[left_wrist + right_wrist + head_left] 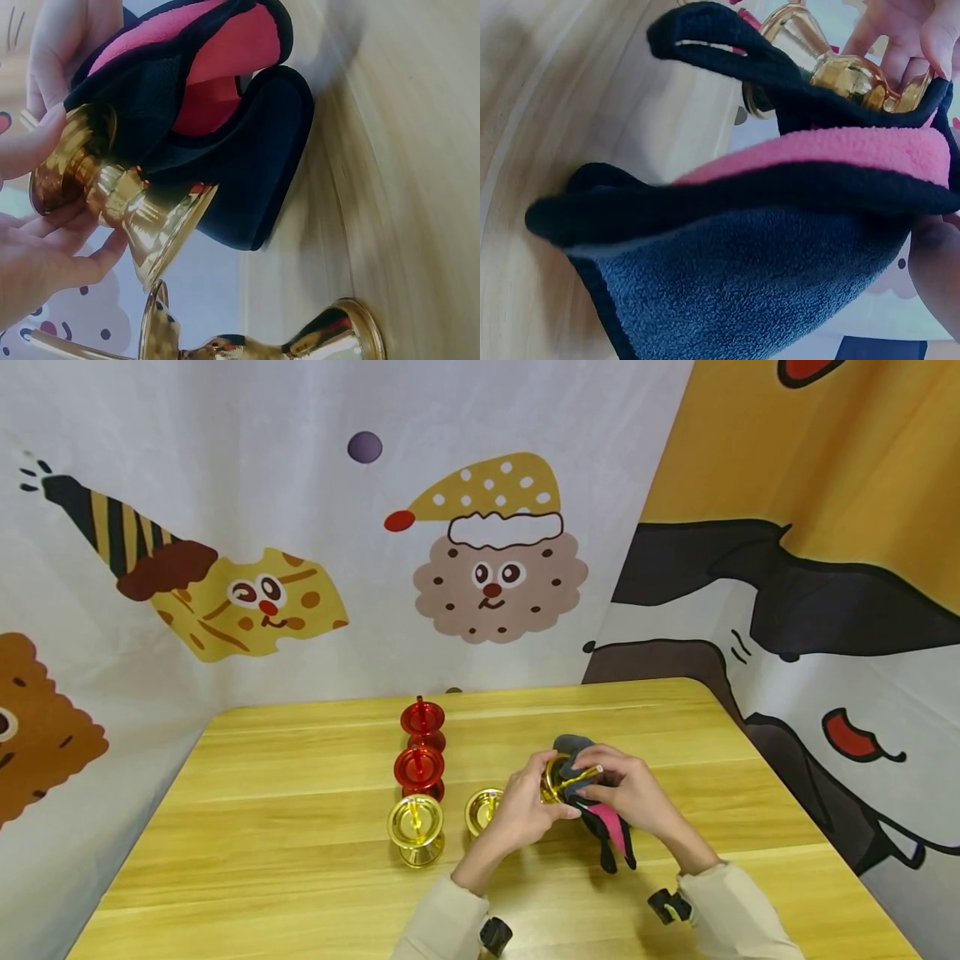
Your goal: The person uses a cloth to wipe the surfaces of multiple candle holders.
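A person's left hand (525,806) grips a glossy gold-coloured footed holder with a shallow dish and a slim yellow stick (105,187), thumb and fingers closed about its dish end. The piece is tilted toward the right hand (626,785), which pinches a dark blue-grey, black-edged fleecy cloth with a bright pink lining (757,277) against the dish and hangs the rest below its fingers. The step in hand looks like rubbing the dish with the cloth; done well, it would call for a firm left grip, light right-hand pressure around the thin stick, and the loose cloth kept off the neighbouring pieces. Just beside the left hand, partly behind it, stands a second gold holder (478,817). Farther to its left stand a third gold holder (420,847) and, beyond it, two shiny red footed holders (418,768), on a wood-grained tabletop (270,810).
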`<state>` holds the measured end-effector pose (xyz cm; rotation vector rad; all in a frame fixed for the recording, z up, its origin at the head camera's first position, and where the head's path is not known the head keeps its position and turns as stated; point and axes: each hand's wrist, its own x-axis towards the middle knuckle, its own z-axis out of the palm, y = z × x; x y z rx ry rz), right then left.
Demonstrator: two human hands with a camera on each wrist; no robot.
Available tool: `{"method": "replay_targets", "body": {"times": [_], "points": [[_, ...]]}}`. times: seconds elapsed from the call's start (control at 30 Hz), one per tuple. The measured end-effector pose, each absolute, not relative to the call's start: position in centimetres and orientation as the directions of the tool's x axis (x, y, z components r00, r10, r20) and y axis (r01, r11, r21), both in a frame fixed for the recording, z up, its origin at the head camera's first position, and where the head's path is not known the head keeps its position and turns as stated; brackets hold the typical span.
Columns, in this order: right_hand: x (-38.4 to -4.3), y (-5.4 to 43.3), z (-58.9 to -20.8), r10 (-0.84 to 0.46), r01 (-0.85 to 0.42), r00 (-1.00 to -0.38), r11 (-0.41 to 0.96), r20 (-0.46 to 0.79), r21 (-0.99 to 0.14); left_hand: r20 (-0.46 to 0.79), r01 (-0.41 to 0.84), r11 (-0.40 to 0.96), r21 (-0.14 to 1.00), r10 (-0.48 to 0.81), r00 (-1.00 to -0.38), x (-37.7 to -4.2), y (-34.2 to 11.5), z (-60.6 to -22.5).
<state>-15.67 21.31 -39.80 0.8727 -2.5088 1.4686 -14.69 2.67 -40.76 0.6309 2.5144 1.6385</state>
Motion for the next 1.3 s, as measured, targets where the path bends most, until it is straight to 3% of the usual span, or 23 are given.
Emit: {"method": "replay_targets", "body": {"times": [0.4, 0.57, 0.77, 0.93, 1.1, 1.3], "points": [[-15.6, 22.1, -38.4, -0.404, -0.492, -0.834, 0.239, 0.375, -0.837, 0.147, 0.299, 0.386, 0.873, 0.377, -0.914, -14.8, 3.1, -40.5], [-15.7, 23.1, -37.1, -0.386, -0.504, -0.826, 0.179, 0.411, -0.845, 0.163, 0.299, 0.336, 0.893, 0.378, -0.911, -15.2, 2.7, -40.8], [-16.0, 23.9, -36.4, -0.31, -0.484, -0.86, 0.249, 0.404, -0.839, 0.173, 0.26, 0.194, 0.946, 0.375, -0.911, -15.6, 1.8, -40.5], [-16.1, 23.2, -37.1, -0.368, -0.531, -0.831, 0.298, 0.418, -0.793, 0.129, 0.175, 0.078, 0.981, 0.407, -0.904, -15.6, 1.7, -40.1], [-16.2, 22.6, -38.0, -0.44, -0.57, -0.8, 0.346, 0.407, -0.746, 0.11, 0.173, 0.112, 0.979, 0.426, -0.898, -15.4, 1.7, -40.3], [-16.1, 22.3, -38.4, -0.476, -0.544, -0.807, 0.368, 0.35, -0.754, 0.108, 0.193, 0.122, 0.974, 0.499, -0.86, -15.2, 1.7, -40.4]]}}
